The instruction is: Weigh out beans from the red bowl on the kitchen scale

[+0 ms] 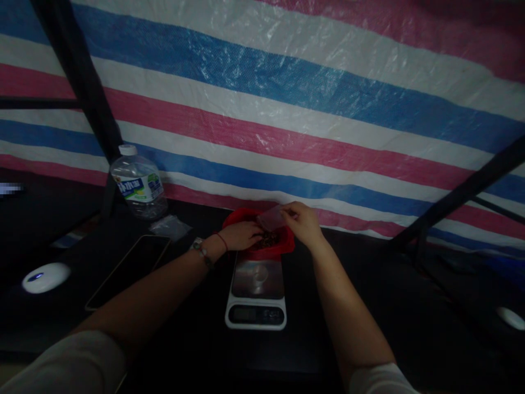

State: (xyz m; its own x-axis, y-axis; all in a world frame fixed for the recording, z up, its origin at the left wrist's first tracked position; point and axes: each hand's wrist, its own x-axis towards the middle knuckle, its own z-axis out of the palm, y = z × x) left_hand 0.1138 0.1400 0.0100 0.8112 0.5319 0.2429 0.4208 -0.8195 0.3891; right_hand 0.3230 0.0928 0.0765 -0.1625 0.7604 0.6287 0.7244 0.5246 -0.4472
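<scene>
A red plastic bag (289, 241) lies spread at the back of the black table, with small dark brown bean-like pieces (269, 239) in it. My left hand (241, 235) reaches over the red bag from the left, its fingers bent down at the brown pieces; what is between the fingertips is hidden. Pinched in my right hand (302, 223) is a small clear plastic bag (271, 218), tilted over the red one. Just in front of the red bag sits a white kitchen scale (256, 323) with a metal plate; its display is too dim to read.
Left of my hands are a big clear plastic bottle (141, 186), clear plastic bags (170, 227), a phone (129, 272) and a white computer mouse (46, 277). Another white object (511, 318) lies far right. Behind hangs a striped tarp (262, 131), with black metal legs (459, 191) before it.
</scene>
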